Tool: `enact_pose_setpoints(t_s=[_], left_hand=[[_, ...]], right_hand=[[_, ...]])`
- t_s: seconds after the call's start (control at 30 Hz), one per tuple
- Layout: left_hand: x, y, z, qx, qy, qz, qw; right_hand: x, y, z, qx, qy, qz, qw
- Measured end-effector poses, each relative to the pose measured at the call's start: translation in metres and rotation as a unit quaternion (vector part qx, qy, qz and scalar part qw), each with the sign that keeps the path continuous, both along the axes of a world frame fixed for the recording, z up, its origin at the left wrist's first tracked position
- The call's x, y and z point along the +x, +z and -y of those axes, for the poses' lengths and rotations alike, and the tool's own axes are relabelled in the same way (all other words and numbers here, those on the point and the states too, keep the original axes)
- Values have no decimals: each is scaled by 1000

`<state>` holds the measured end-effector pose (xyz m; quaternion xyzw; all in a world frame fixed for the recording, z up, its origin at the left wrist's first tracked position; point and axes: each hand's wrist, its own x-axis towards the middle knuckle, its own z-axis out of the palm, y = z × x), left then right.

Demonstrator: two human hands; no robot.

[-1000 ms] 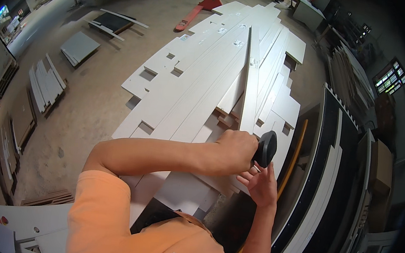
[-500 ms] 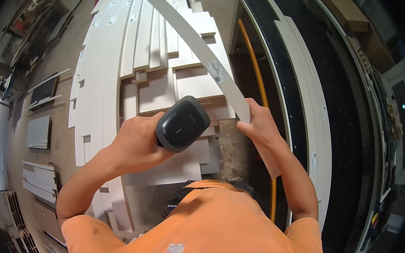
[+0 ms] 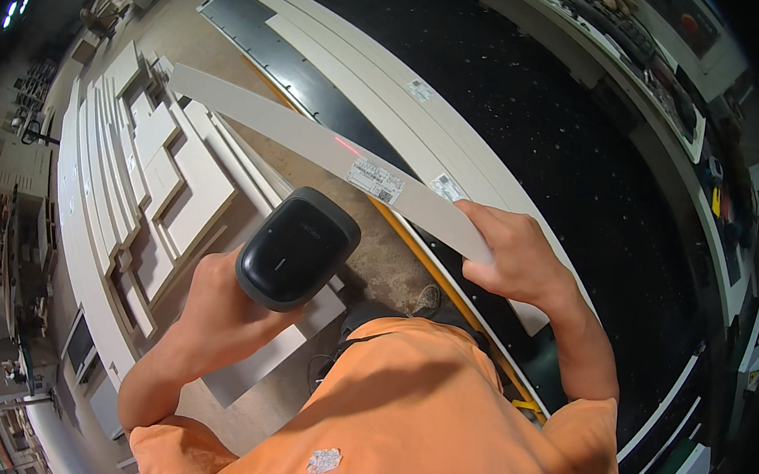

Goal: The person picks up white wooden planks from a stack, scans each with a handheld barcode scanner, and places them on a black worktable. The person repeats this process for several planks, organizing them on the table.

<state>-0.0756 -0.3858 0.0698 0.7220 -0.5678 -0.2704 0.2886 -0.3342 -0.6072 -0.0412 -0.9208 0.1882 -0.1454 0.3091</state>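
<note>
My left hand [image 3: 228, 314] is wrapped round the grip of a black barcode scanner [image 3: 298, 245], whose rounded head hides part of the fingers. A red scan line falls on a long white board [image 3: 272, 119], just beside its printed label [image 3: 375, 181]. My right hand [image 3: 518, 254] grips that board near its close end, with the thumb under and the fingers over it. From there the board slants up and away to the left, held in the air.
Stacked white panels [image 3: 206, 168] of several sizes stand on the left. To the right, a black table [image 3: 540, 115] carries long white boards [image 3: 369, 74], with an orange bar [image 3: 436, 271] along its near side. A shoe [image 3: 428, 300] shows on the floor below.
My view and body have turned right, toward the black table. The board now lies more crosswise, its label closer to the scanner, and a red scan line has appeared on it.
</note>
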Motion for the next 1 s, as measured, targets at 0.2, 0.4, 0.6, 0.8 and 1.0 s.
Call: enact_pose_setpoints(t_s=[0.2, 0.4, 0.6, 0.8, 1.0], left_hand=[[-42, 8, 53, 68, -53, -22, 996], [-72, 11, 85, 63, -80, -31, 994], [-85, 11, 103, 72, -112, -15, 991], [-89, 5, 108, 60, -135, 2, 989], [-81, -3, 111, 50, -129, -77, 987]], right_hand=[[-64, -3, 17, 0, -64, 1, 998], [-101, -9, 25, 1, -103, 10, 995], [-126, -8, 18, -2, -138, 5, 990], [-140, -7, 7, -19, -172, 2, 985], [-149, -14, 3, -20, -174, 7, 985]])
